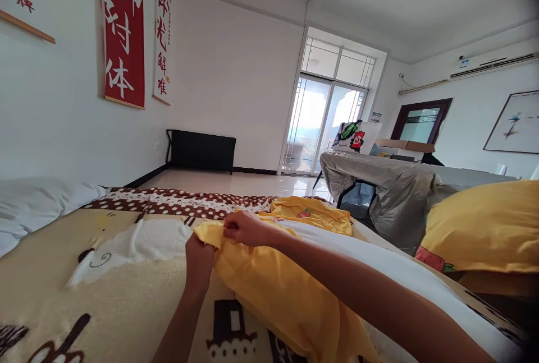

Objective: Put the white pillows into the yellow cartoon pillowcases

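Observation:
My left hand [200, 259] is closed on a corner of a yellow pillowcase [269, 279] lying across the bed. Close beside it, my right hand [246, 228] pinches the same cloth near its edge. From there the pillowcase drapes toward me, beneath my right forearm. A white pillow [425, 281] lies along the right side of the cloth, partly covered by that forearm. Just beyond my hands, more yellow fabric [311, 212] with a red fruit print is bunched up; whether it joins the pillowcase I cannot tell.
A patterned beige blanket [138, 295] covers the bed. At right rests a yellow pillow [484, 225], at left a white pillow [37, 206]. Behind stands a plastic-covered table [379, 169] with boxes. A black folded frame [202, 150] leans by the wall.

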The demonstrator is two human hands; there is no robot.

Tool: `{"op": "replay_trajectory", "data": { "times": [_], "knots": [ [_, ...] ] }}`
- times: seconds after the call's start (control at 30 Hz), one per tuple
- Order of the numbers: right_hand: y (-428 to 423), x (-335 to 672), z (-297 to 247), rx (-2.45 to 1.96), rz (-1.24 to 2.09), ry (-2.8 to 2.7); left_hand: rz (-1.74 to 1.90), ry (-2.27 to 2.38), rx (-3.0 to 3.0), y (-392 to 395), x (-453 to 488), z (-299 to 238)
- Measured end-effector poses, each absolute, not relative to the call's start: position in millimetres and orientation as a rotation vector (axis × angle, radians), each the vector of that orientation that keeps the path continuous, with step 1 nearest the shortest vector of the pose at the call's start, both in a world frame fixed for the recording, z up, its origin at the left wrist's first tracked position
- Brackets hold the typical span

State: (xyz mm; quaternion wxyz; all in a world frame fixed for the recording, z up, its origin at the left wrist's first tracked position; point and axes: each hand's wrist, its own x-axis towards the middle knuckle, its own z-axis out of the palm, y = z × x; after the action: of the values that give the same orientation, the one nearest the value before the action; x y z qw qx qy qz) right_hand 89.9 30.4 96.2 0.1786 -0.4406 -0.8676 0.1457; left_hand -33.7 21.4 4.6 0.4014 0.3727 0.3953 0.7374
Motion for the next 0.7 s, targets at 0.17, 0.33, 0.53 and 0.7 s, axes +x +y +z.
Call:
{"op": "replay_trajectory", "data": {
  "times": [0.17, 0.33, 0.53, 0.7],
  "knots": [
    [32.6, 90.9, 93.4, -1.223, 0.406, -2.43, 1.668, 0.913, 0.886, 15.8, -33.9, 12.2],
    [34.4, 91.5, 87.1, -1.186, 0.396, -2.419, 1.6, 1.021, 1.107, 17.9, -38.3, 14.8],
    [34.9, 90.8, 82.6, -1.156, 0.44, -2.415, 1.475, 0.905, 1.012, 20.1, -42.3, 12.6],
    [34.1, 89.5, 86.7, -1.18, 0.459, -2.466, 1.366, 0.738, 0.742, 19.2, -40.0, 13.7]
  ]
}}
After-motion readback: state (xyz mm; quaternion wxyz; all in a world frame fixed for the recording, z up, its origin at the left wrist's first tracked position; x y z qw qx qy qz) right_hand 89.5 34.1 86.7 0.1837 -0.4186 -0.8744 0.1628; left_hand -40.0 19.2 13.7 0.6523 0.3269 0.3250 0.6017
